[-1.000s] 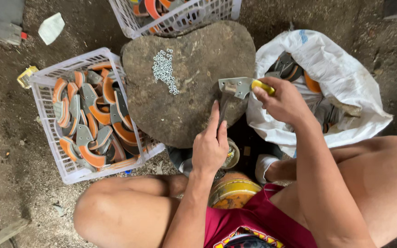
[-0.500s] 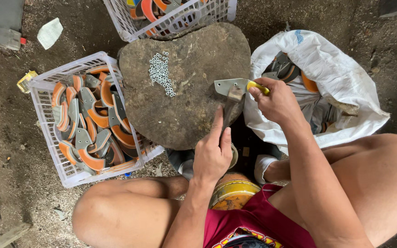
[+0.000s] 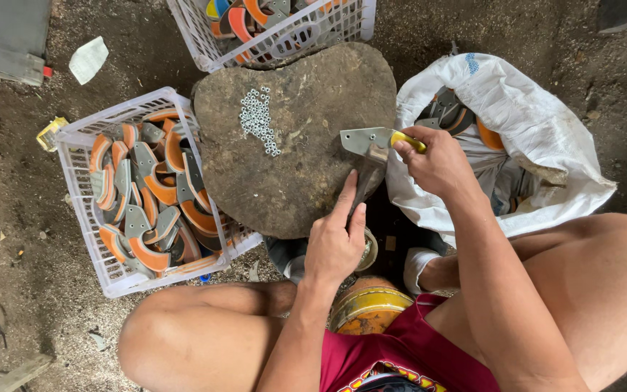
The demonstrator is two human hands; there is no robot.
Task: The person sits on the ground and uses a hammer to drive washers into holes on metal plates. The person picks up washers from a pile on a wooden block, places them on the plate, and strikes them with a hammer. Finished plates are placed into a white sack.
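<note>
My right hand (image 3: 438, 164) grips a yellow-handled hammer-like tool; its grey metal head (image 3: 366, 139) hovers over the right edge of a flat round stone (image 3: 292, 174). Holding a dark curved metal piece (image 3: 369, 180) against the stone's edge is my left hand (image 3: 334, 245), fingers stretched along the piece. A small heap of silver nuts (image 3: 259, 120) lies on the stone's upper left.
A white plastic basket (image 3: 81, 218) full of orange-and-grey curved parts stands to the left. A second basket (image 3: 306, 33) of similar parts sits beyond the stone. A white sack (image 3: 538, 138) with more parts lies at right. A yellow tin (image 3: 368, 308) is between my knees.
The tool head has stayed over the stone's right edge, shifting only slightly. My left hand keeps its hold on the metal piece.
</note>
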